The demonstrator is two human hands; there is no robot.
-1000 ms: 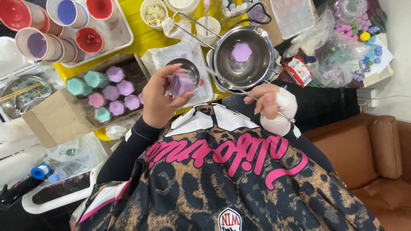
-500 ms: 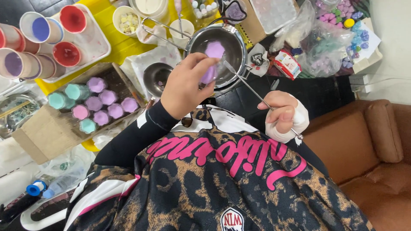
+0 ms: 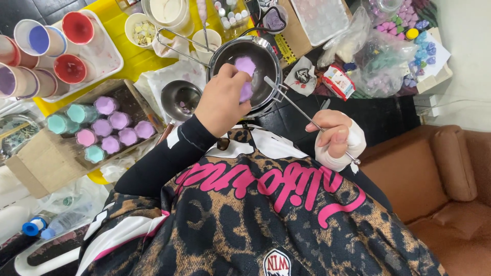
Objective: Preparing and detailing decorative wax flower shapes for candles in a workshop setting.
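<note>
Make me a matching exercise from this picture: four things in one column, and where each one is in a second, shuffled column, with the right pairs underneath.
Things
1. left hand
2. right hand
3. cardboard box
4. paint cups

Places
A. on the white tray at the upper left
B. over the metal pot, holding a purple piece
C. left of the small metal bowl, filled with pastel pieces
D. gripping the pot's long wire handle

Pairs: 1-B, 2-D, 3-C, 4-A

A yellow table [image 3: 134,55] carried a metal pot [image 3: 255,61] at twelve o'clock, a white tray [image 3: 105,48] at ten, and a cardboard box [image 3: 41,158] at nine.
</note>
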